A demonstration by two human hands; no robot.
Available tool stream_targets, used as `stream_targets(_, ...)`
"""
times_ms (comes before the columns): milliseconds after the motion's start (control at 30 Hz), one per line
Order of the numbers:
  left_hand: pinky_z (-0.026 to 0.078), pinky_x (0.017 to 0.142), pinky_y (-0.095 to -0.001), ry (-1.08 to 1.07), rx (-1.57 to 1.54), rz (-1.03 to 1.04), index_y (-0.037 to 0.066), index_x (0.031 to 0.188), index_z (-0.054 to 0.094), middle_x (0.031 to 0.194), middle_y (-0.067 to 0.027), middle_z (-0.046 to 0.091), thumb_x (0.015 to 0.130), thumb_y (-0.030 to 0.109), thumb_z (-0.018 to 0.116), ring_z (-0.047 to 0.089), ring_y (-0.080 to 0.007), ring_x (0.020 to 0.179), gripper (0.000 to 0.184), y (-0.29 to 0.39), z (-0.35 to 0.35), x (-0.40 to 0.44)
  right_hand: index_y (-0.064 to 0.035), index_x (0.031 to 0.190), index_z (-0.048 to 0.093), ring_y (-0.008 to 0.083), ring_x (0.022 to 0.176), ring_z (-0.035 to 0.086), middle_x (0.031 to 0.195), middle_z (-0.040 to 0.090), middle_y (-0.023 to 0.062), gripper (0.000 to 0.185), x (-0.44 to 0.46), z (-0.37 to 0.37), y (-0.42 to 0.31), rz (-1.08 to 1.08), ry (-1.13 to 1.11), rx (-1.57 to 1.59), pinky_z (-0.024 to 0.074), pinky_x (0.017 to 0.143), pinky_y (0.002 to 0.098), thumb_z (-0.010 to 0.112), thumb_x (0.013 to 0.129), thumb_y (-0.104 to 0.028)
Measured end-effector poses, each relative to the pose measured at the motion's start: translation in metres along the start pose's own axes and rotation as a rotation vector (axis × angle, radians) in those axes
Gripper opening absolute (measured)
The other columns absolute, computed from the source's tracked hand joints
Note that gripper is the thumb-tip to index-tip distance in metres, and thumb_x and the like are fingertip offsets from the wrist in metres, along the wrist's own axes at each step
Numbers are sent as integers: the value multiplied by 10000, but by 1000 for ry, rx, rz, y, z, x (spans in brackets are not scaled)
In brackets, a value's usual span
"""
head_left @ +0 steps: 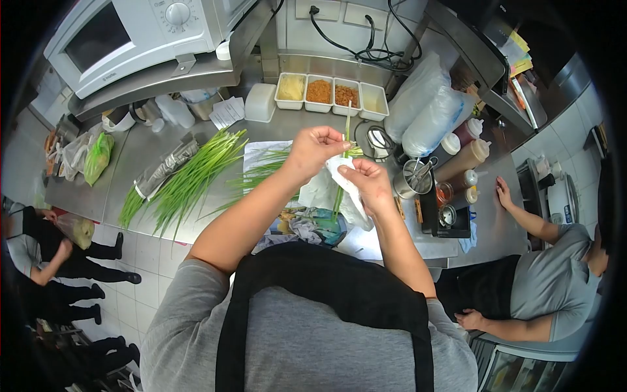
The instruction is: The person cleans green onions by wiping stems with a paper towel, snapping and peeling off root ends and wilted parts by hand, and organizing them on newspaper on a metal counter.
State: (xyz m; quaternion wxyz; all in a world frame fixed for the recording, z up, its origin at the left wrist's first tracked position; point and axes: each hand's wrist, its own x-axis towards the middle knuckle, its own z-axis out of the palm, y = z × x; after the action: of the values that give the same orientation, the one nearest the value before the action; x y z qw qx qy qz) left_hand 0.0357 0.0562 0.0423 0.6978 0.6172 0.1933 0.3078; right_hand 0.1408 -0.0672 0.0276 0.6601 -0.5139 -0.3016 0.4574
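My left hand (316, 151) pinches a thin green stalk (347, 128) that stands nearly upright over the steel counter. Just below it, my right hand (371, 183) is closed on a white cloth or paper towel (353, 196), which is folded around the stalk. The stalk's lower part (337, 204) shows under the towel. More long green stalks (264, 173) lie on white paper left of my hands, and a large bunch (202, 171) spreads further left. Crumpled grey and blue wrapping (304, 225) lies beneath my hands, near the counter's front edge.
Four white food containers (318, 91) stand against the wall. Plastic bags (431, 111), sauce bottles (467, 157) and a metal pot (413, 179) are on the right. A microwave (124, 39) sits upper left. A co-worker (548, 281) stands at right, other people at left.
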Motion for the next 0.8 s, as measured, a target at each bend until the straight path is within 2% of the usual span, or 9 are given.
stream_targets(267, 475, 744, -229, 104, -32, 22, -13, 880, 641, 859, -69, 658, 783, 55, 689, 598, -101, 787, 128, 23, -6, 8, 14, 876, 638, 45, 615, 557, 758, 649, 34, 138, -4, -2, 9, 25, -18, -64, 425, 557, 182, 703, 776, -55)
stream_targets(467, 463, 764, -230, -34, 58, -17, -24, 896, 643, 867, -51, 656, 803, 95, 678, 591, -100, 818, 155, 15, -6, 14, 28, 914, 639, 59, 630, 569, 776, 651, 36, 163, 1, 6, -4, 13, 6, 12, 438, 572, 190, 692, 786, -57)
stream_targets(567, 455, 755, -232, -14, 108, -41, -23, 887, 642, 867, -51, 655, 803, 97, 678, 582, -95, 811, 151, 15, 4, 10, 22, 913, 643, 40, 620, 545, 760, 639, 15, 151, 12, 8, -6, -51, 16, -13, 407, 547, 181, 683, 795, -63)
stream_targets(667, 435, 609, -219, 46, 79, 89, -8, 830, 648, 732, -7, 604, 775, 113, 709, 516, -63, 668, 146, 14, 4, 16, 10, 870, 655, 16, 578, 489, 707, 609, -21, 128, 18, 2, 5, -81, 2, -139, 352, 509, 172, 688, 797, -90)
stream_targets(767, 436, 615, -221, 89, 73, 82, -4, 822, 647, 725, -7, 602, 777, 107, 705, 517, -66, 665, 133, 18, -6, 22, -10, 819, 667, 8, 552, 463, 670, 597, -33, 114, 3, -1, 7, -51, 25, -253, 340, 491, 176, 700, 791, -116)
stream_targets(800, 435, 652, -220, 79, 83, 64, -1, 838, 644, 755, -9, 611, 787, 105, 695, 525, -69, 698, 129, 20, -8, 22, -11, 818, 667, 7, 553, 464, 671, 598, -32, 112, 1, -2, 13, -38, 26, -232, 340, 491, 176, 699, 791, -115)
